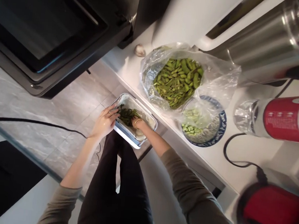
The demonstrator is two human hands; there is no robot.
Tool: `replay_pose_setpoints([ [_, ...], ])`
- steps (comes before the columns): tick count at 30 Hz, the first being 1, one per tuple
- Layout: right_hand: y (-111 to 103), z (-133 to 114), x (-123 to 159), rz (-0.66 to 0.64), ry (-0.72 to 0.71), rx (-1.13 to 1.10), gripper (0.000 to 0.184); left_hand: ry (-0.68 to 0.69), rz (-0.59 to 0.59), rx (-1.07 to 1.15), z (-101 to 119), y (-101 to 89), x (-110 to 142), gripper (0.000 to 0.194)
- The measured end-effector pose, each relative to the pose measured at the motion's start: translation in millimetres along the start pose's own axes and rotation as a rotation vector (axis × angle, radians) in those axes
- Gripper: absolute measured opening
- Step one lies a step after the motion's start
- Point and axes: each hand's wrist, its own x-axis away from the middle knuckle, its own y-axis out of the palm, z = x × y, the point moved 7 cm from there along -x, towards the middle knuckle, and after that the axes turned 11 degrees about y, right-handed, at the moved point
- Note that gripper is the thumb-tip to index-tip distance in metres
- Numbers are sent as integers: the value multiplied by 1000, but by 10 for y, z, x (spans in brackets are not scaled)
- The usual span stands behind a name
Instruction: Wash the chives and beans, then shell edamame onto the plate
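One loose-fingered left hand [106,122] rests on the lined bin [127,138], centre-frame; the right hand [137,122] sits among green pods [125,114], grip hidden. Uneven pressing could tip it.

Pale bulb [139,50] nr blk appliance [42,22]; red/wht pkg [282,116] nr steel cyl [265,45]

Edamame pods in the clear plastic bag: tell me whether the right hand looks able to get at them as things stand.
Probably yes: the right hand is down in the lined bin, but the clear plastic bag looks open on the counter, and nothing visible blocks the edamame pods.
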Motion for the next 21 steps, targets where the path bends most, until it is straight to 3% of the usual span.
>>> replay_pose_setpoints([
  [2, -8, 8, -49, -2, 36, 40, 22, -4, 22, 28, -26, 24, -7, 32],
  [7, -143, -100, -146, 140, 118, 32, 31, -23, 22, 84, -30, 102, -38, 33],
  [13, -75, -261, -152, 204, 182, 2, 33, -3, 44, 67, 82, 136, -69, 32],
  [21, 19, -317, -112, 122, 122, 91, 42, -28, 64, 119, 100, 162, -64, 32],
])
